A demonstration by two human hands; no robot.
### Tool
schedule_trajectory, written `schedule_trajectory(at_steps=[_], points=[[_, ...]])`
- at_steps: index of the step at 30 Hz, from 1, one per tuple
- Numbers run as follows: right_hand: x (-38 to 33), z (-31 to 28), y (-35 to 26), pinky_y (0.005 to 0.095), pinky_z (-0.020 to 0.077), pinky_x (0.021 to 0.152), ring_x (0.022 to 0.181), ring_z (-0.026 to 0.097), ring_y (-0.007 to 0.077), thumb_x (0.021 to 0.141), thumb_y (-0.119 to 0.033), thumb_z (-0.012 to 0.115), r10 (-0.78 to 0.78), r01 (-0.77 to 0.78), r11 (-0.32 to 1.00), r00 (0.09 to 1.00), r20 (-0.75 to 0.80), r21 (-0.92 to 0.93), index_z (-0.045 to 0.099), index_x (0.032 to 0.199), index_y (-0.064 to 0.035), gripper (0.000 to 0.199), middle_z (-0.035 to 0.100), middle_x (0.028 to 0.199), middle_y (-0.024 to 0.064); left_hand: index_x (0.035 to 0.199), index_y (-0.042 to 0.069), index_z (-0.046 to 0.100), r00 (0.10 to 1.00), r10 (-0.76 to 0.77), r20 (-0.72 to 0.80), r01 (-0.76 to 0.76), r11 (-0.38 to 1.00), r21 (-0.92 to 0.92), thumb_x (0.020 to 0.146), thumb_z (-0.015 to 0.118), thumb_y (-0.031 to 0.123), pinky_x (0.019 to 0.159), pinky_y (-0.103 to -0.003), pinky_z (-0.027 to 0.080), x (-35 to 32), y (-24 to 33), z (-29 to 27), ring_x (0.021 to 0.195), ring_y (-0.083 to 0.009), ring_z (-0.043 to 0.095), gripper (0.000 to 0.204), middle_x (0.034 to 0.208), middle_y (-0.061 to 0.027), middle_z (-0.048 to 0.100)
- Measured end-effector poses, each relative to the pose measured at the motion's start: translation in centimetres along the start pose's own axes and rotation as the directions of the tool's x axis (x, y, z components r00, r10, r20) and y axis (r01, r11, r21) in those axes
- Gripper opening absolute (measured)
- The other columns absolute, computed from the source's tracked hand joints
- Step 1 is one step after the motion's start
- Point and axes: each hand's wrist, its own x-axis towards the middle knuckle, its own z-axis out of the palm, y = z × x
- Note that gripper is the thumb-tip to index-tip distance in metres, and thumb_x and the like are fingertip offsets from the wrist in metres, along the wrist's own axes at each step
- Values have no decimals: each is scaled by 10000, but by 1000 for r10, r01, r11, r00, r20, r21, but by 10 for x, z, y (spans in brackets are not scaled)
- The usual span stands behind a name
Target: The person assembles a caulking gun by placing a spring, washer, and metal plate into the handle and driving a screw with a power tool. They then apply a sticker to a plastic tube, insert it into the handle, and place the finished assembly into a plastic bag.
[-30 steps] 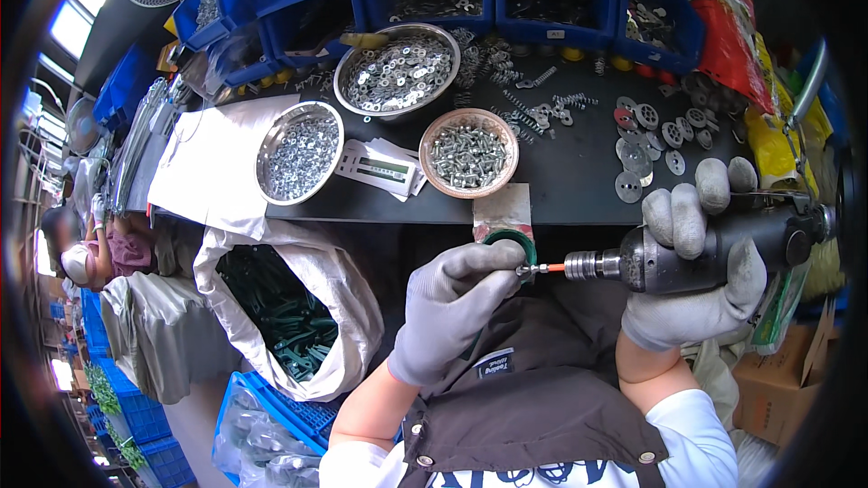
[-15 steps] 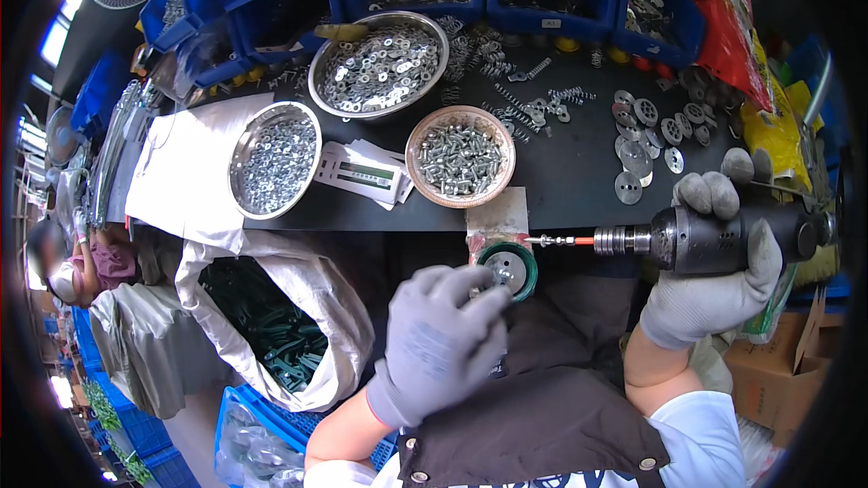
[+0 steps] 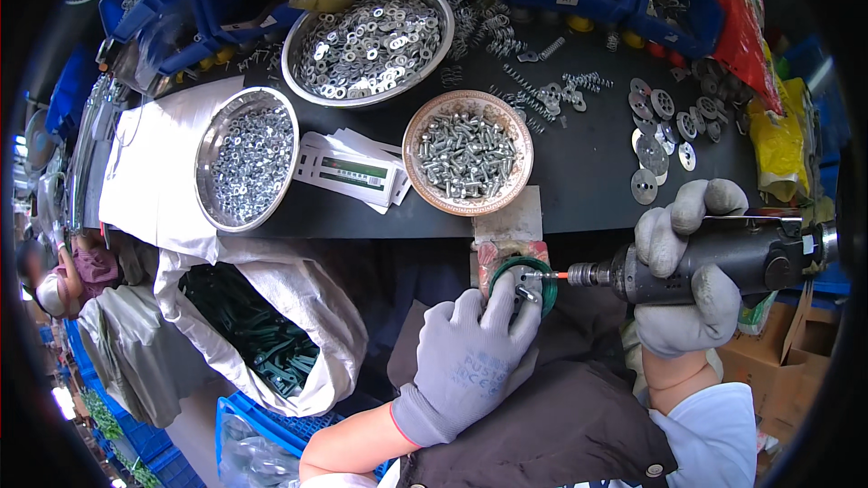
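Observation:
My right hand, in a pale glove, is closed around a black power screwdriver lying level, its bit pointing left. The orange-marked bit reaches the right side of a green ring-shaped part with a grey metal disc inside. Gloved in grey, my left hand grips this part from the near left, fingertips over the disc. A small metal piece shows beside them; its kind is unclear. Just beyond the part is a worn block at the table edge.
On the black table stand a bowl of screws, a bowl of washers and a bowl of small metal pieces. Springs and metal discs lie right. Blue bins line the back. A white sack holds green parts.
The screwdriver has moved left, its bit now at the green part. My left hand has shifted right, its fingers now extended over the disc. The whole view has shifted slightly.

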Motion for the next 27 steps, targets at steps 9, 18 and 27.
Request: schedule_trajectory(at_steps=[9, 18, 27], points=[[-8, 26, 2, 265, 433, 620, 651, 574, 117, 720, -214, 834, 11, -20, 979, 999, -44, -203, 523, 1266, -101, 638, 545, 955, 47, 1181, 200, 615, 998, 42, -44, -44, 998, -44, 696, 727, 429, 658, -384, 399, 1, -6, 3, 852, -192, 552, 547, 1181, -51, 545], [11, 31, 15, 352, 544, 664, 736, 657, 237, 780, -141, 805, 9, 122, 955, 899, 439, -271, 614, 1008, 34, 346, 628, 794, 152, 1118, 134, 635, 991, 88, -105, -97, 992, -83, 701, 721, 385, 631, -350, 419, -1, -14, 3, 868, -193, 537, 494, 1147, -66, 556], [-1, 47, 13, 315, 530, 719, 763, 601, 165, 779, -13, 577, 183, -92, 848, 975, 126, -522, 470, 1280, -43, 513, 579, 1005, 129, 1096, 182, 653, 992, 117, -41, -120, 991, -62, 721, 714, 430, 714, -392, 447, -5, -16, -2, 926, -232, 579, 453, 1202, -82, 570]])
